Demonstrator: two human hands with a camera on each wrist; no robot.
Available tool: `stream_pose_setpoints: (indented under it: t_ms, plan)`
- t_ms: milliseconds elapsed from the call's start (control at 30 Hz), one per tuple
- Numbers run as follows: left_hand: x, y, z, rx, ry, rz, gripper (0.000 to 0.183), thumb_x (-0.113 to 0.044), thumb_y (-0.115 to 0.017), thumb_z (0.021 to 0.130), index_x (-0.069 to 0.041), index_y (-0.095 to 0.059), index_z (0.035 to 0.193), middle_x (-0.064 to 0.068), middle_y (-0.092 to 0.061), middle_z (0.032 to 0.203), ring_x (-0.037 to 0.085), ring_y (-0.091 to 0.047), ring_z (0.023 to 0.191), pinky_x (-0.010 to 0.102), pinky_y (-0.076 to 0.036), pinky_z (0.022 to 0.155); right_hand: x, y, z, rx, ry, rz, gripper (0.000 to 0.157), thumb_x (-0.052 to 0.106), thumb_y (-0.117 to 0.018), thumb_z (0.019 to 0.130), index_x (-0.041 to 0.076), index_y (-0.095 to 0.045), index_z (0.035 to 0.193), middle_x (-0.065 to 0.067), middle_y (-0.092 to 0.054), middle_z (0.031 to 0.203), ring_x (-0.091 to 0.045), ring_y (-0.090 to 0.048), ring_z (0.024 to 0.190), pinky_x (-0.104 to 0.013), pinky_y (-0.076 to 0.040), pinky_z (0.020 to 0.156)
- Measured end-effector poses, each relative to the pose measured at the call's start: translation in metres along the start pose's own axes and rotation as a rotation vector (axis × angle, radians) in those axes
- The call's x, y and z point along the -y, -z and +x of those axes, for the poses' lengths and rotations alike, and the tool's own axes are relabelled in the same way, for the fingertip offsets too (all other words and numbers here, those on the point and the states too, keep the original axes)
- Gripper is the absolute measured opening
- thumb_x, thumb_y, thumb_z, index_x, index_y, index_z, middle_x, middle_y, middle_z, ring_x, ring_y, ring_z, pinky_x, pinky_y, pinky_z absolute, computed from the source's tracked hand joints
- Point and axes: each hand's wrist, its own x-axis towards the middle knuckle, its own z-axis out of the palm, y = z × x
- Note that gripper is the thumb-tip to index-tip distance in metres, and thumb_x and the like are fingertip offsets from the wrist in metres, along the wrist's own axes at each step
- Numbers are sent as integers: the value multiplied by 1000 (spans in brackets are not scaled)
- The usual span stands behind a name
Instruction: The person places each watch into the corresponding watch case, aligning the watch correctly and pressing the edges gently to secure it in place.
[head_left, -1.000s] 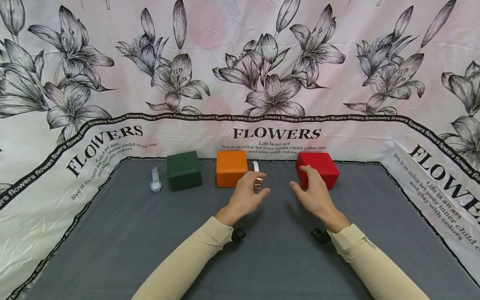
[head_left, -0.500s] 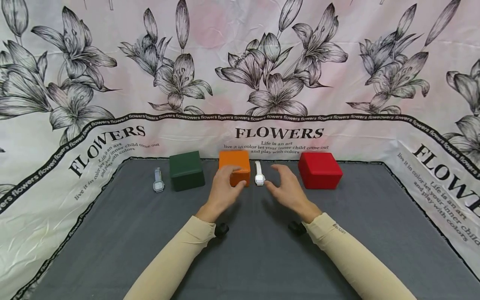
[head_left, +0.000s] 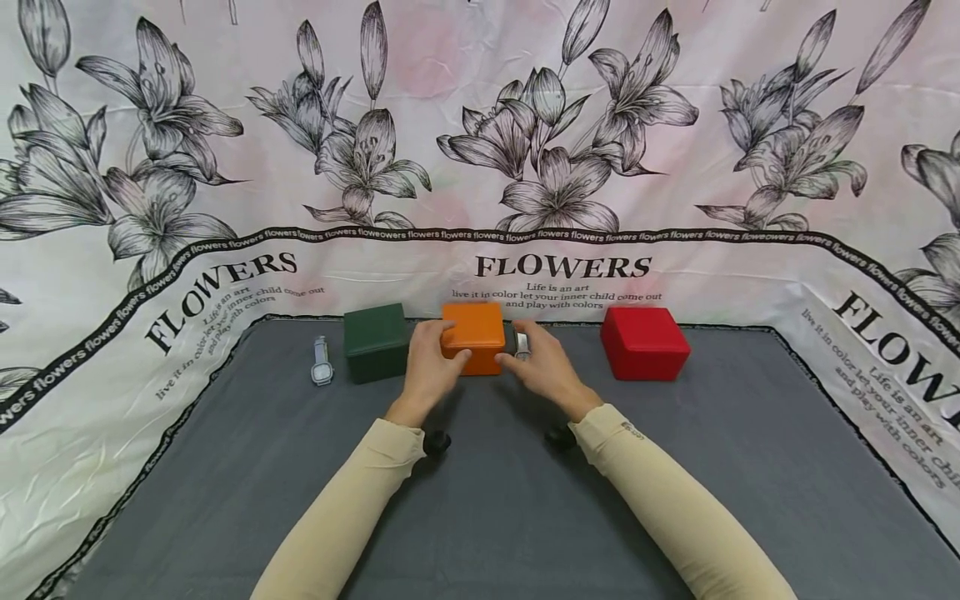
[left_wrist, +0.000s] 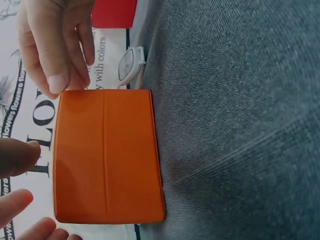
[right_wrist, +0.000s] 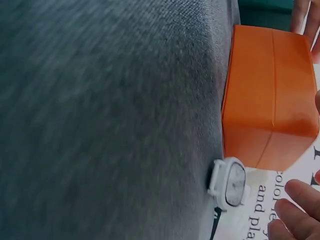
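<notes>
An orange box (head_left: 472,327) with a lid seam stands at the back of the grey cloth, between my two hands. My left hand (head_left: 431,364) is at its left side, fingers loosely bent and thumb near the front face. On the other side my right hand (head_left: 549,367) has its thumb by the box's front right corner. In the wrist views the fingers are spread around the box, not clearly gripping it; exact contact is hard to tell. A white watch (right_wrist: 232,184) lies just right of the box, partly hidden by my right hand in the head view.
Left of the orange box sits a dark green box (head_left: 375,343), with a light blue-grey watch (head_left: 322,362) farther left. A red box (head_left: 645,343) stands to the right. Behind them rises a flower-printed cloth (head_left: 420,283).
Both hands have moved left to the orange box, the right hand passing from near the red box over the white watch. The boxes and watches stay in place.
</notes>
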Motion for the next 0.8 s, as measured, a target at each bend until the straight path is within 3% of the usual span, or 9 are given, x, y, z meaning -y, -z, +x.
stream_pose_setpoints:
  t_ms: [167,367,500,800]
  plan:
    - [5,-7,3,30,85,-12,55,-14,-76,82,0,-53,131,19,-48,127,32,-47,113,44,-42,97,0,-7,3,16,-4,-2,65,37,-69,88,9,-43,141,-12,-49,139,-31,-48,123,-50,-41,99]
    - [10,-8,7,-8,154,-27,56,-10,-78,79,0,-52,128,17,-54,115,30,-51,104,43,-44,92,0,-13,8,28,-17,15,61,36,-68,89,12,-43,139,-13,-52,135,-31,-51,120,-49,-42,97]
    - [13,-7,7,31,199,-42,53,-11,-76,82,-2,-51,128,14,-56,112,29,-53,102,44,-45,90,1,-15,11,35,-28,44,54,36,-68,89,15,-46,135,-10,-55,132,-28,-53,118,-47,-42,97]
    - [14,-10,7,53,256,-76,51,-12,-74,84,-3,-51,128,14,-57,117,30,-54,107,44,-46,93,5,-15,10,40,-68,83,52,32,-69,89,14,-48,132,-10,-57,128,-28,-54,115,-48,-42,97]
